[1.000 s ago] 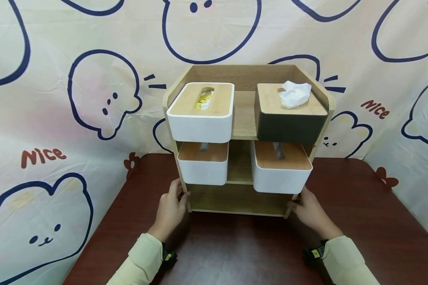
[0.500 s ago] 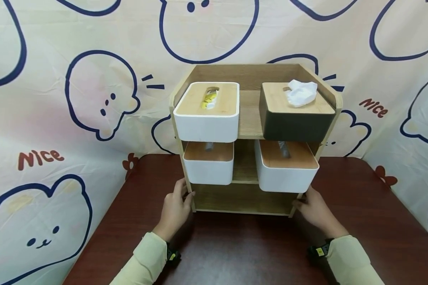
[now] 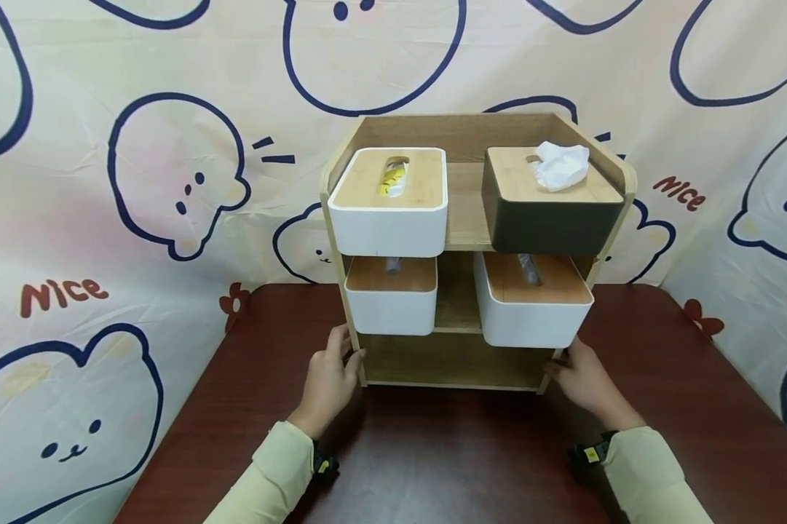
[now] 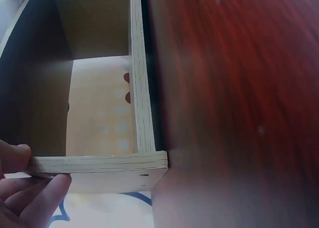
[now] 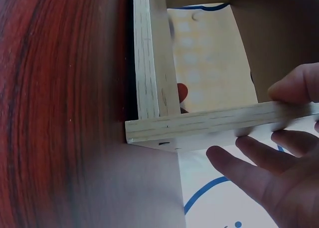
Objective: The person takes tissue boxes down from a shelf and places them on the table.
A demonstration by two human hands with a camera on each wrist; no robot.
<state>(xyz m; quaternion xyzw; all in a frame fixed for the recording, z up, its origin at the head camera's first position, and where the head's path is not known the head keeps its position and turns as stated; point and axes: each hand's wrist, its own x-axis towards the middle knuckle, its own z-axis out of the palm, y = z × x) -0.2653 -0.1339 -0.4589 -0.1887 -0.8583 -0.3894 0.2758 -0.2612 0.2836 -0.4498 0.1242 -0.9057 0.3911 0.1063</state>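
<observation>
A pale wood-grain shelf unit [image 3: 456,291] with three open tiers stood upright on a glossy dark red-brown wooden table [image 3: 445,466], between the person's two hands. Its back panel rose above the top tier, and its side panels sloped down toward rounded front corners. Fine dark grain lines marked the cut edges of its boards, and in both wrist views a narrow dark gap ran beneath the lowest board.

The left hand [image 3: 327,378] pinched the lower front edge of the left side panel, thumb inside and fingers outside. The right hand [image 3: 586,382] held the opposite panel likewise, its thumb on the inner face and its fingers spread along the outside; blur hid exactly which fingertips touched.

On the top tier, a white box with a light wood lid [image 3: 388,231] sat at the left, something yellow and white showing in its slot. At the right sat a dark green-grey box with a light wood lid [image 3: 557,225], crumpled white tissue [image 3: 560,166] poking from it. Below them, a white box with a browner lid [image 3: 391,311] and a similar white box [image 3: 534,324] jutted from the middle tier.
</observation>
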